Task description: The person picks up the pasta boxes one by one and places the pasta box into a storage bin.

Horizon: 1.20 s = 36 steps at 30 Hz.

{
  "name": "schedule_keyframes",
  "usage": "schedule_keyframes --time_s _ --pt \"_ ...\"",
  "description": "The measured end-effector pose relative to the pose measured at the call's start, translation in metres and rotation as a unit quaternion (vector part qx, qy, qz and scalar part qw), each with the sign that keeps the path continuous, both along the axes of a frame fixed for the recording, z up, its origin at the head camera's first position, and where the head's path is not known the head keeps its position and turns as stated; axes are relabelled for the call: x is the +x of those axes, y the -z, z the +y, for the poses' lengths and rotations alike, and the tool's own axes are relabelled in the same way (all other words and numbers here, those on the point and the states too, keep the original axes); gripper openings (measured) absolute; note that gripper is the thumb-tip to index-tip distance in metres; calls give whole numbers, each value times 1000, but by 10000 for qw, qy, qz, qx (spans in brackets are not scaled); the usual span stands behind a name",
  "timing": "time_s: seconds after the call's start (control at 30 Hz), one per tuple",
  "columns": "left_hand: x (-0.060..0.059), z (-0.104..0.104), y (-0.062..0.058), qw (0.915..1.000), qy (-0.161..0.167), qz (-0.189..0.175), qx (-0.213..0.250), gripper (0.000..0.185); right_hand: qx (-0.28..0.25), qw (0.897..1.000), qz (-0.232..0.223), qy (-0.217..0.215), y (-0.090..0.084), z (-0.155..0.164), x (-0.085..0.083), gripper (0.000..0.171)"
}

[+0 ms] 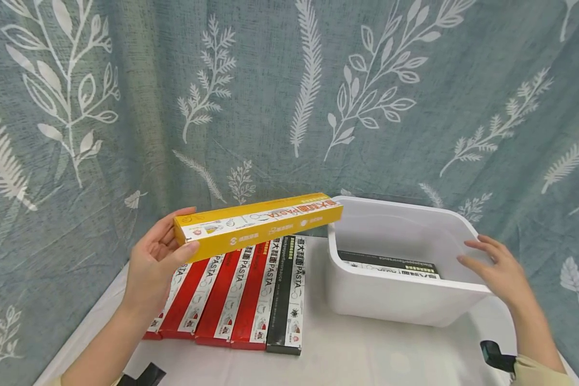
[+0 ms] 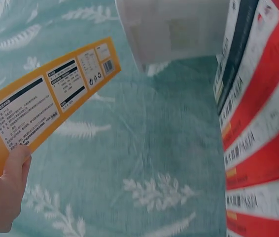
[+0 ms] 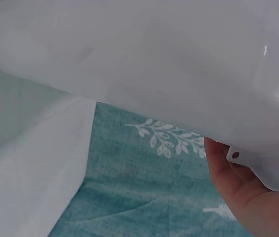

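Pasta boxes and a white bin on a covered worktop.
The white bin (image 1: pixel 405 300) stands toward the worktop's right edge with a black pasta box (image 1: pixel 388 264) lying flat inside; the right hand (image 1: pixel 499 273) rests with relaxed, straight fingers on its right rim. Left of the bin, a row of red boxes (image 1: pixel 222 295) and one black box (image 1: pixel 287 295) lies on the white worktop (image 1: pixel 347 354). Above that row, the left hand (image 1: pixel 149 268) grips the left end of the yellow pasta box (image 1: pixel 258 222), held in the air, its far end just beside the bin's left rim.
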<state>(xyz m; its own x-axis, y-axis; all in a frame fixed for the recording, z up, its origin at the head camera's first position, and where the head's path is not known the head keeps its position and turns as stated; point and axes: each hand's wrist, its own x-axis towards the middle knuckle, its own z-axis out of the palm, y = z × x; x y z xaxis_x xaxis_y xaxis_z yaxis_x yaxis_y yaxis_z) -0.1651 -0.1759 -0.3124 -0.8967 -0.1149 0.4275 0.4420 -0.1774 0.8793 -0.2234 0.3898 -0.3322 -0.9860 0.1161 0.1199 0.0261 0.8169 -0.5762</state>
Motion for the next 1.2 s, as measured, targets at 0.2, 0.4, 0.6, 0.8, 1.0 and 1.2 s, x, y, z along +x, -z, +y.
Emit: schedule_keyframes --time_s 0.2,0.4,0.6,0.8,1.0,1.2 --pt "-16 29 -8 9990 301 -49 -335 46 30 10000 72 -47 0 1 -2 70" --pt "-36 58 -11 9955 726 -239 -562 50 59 9999 119 -91 -1 0 -5 70" --pt "-56 85 -12 9908 1055 -225 -817 51 6 9999 65 -111 -1 -3 -8 70" --pt "-71 107 -16 9855 1174 -170 -1215 50 -66 9999 29 -110 -1 -2 -8 71" --pt "-86 123 -18 9790 1356 -217 -1507 47 -28 9999 85 -103 -2 0 -7 71" --pt "-101 137 -20 9666 1638 -428 -1922 42 -56 9999 8 -91 -1 4 -7 72"
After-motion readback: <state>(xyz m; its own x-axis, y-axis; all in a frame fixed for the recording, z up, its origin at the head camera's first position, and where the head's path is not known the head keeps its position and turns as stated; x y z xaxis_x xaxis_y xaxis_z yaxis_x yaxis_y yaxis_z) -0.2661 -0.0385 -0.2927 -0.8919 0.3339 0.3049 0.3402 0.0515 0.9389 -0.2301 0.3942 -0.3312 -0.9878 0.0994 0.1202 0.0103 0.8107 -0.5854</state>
